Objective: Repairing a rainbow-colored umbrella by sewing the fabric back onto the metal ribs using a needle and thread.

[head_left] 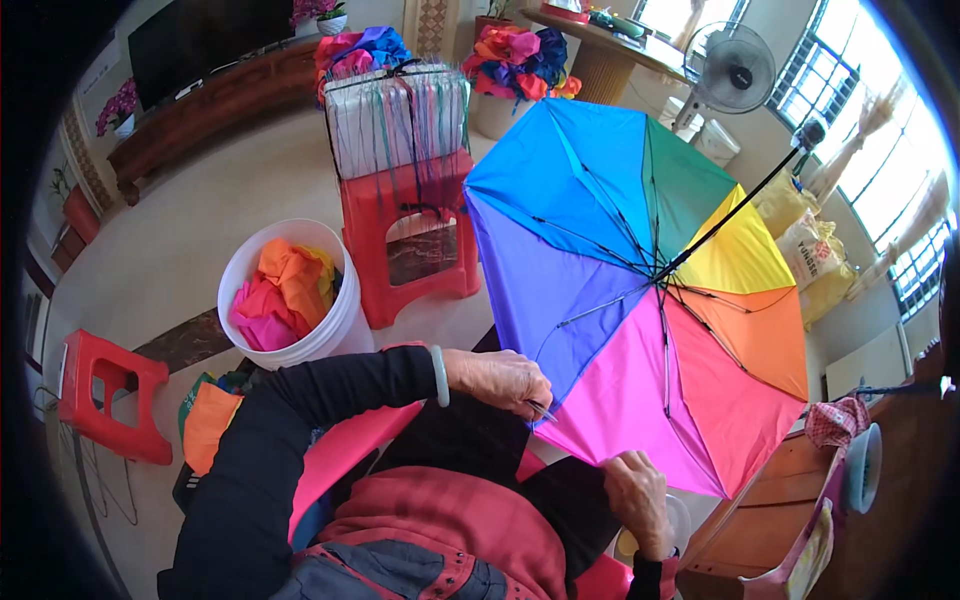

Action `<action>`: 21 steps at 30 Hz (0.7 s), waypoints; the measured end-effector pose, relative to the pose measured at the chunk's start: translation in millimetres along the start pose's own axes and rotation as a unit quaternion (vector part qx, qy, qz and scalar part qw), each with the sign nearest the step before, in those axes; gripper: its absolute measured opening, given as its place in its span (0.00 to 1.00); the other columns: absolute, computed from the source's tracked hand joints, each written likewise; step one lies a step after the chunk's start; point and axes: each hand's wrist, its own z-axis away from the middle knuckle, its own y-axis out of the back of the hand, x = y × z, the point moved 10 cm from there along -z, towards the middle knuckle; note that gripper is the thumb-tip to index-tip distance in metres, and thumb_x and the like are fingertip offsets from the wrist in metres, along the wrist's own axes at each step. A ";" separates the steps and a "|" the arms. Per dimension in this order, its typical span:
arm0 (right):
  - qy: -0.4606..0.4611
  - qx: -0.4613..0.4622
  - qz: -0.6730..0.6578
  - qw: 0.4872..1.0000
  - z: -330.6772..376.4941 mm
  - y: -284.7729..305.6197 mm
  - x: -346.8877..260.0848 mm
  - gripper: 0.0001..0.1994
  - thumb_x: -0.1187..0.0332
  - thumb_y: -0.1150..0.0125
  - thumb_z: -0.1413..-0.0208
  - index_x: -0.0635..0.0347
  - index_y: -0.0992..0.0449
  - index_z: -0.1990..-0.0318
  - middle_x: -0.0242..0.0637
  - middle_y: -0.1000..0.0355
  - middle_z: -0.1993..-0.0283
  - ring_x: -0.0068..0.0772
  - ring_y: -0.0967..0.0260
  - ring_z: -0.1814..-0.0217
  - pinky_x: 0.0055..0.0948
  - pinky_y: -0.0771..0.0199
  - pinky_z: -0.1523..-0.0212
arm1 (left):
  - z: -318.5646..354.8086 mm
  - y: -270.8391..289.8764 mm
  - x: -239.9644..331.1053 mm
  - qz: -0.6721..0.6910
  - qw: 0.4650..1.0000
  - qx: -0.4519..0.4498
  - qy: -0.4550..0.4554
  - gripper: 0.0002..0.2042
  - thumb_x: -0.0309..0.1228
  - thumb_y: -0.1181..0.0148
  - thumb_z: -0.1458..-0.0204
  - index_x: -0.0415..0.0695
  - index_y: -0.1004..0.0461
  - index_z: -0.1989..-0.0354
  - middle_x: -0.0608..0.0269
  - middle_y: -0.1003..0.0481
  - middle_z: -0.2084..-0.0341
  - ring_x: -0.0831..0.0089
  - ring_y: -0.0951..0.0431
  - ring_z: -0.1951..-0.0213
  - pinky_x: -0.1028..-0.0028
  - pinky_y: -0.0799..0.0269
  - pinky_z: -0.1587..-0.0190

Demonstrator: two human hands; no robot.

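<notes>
An umbrella (600, 320) with rainbow-coloured panels stands open before me, its inner side toward me. Black ribs spread from the hub, and the black shaft (725, 225) slants up to the right. My left hand (505, 382), a pale bangle on its wrist, is closed on the canopy's edge where the purple and pink panels meet. A thin metallic piece shows at its fingertips; whether it is a rib tip or a small tool is unclear. My right hand (640, 500) is closed by the pink panel's lower edge. What its curled fingers hold is hidden.
Left of the umbrella stands a red stool (375, 250) bearing a white block (350, 135) hung with coloured threads. Beside it, a white bucket (345, 330) holds bright cloth (290, 285). A smaller red stool (150, 410) is far left. A fan (738, 75) stands behind; wooden furniture (750, 520) is right.
</notes>
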 end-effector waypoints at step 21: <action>-0.006 0.017 -0.005 1.000 2.3 -11.8 6.4 0.05 0.73 0.46 0.56 0.57 0.30 0.69 0.37 0.35 0.73 0.40 0.35 0.68 0.35 0.34 0.70 | -0.6 0.5 16.7 -0.002 0.997 0.050 -0.051 0.07 0.29 0.45 0.55 0.42 0.29 0.68 0.58 0.28 0.72 0.58 0.27 0.68 0.66 0.32 0.67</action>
